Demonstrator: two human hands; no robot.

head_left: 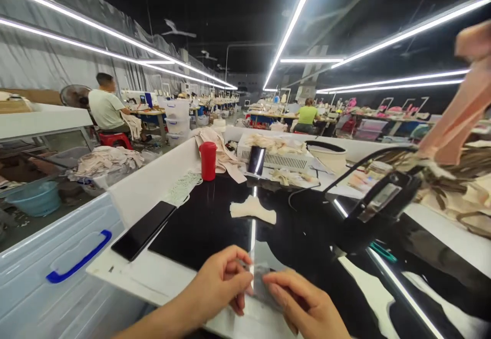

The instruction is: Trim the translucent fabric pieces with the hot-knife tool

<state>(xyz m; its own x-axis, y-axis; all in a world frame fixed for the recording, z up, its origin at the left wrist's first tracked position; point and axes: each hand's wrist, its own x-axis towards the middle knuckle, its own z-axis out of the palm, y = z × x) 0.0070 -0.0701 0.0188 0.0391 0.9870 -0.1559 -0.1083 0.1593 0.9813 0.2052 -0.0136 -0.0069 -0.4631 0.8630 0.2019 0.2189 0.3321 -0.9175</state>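
Black tabletop (207,226), hands pinching clear film (264,285)

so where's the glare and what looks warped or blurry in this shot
Head view: ceiling tube lights mirror as a bright streak on the glossy black tabletop, running down to the small clear piece pinched between left hand and right hand; wide-angle lens bends the edges; the pink strip at right is motion-blurred.

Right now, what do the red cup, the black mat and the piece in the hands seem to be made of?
Red cup: probably plastic, opaque with a smooth, dull look.
Black mat: a hard glossy sheet, perhaps glass or acrylic, since it mirrors the ceiling lights.
Piece between the left hand and right hand: thin and half-transparent, maybe film or mesh; too blurred to tell.
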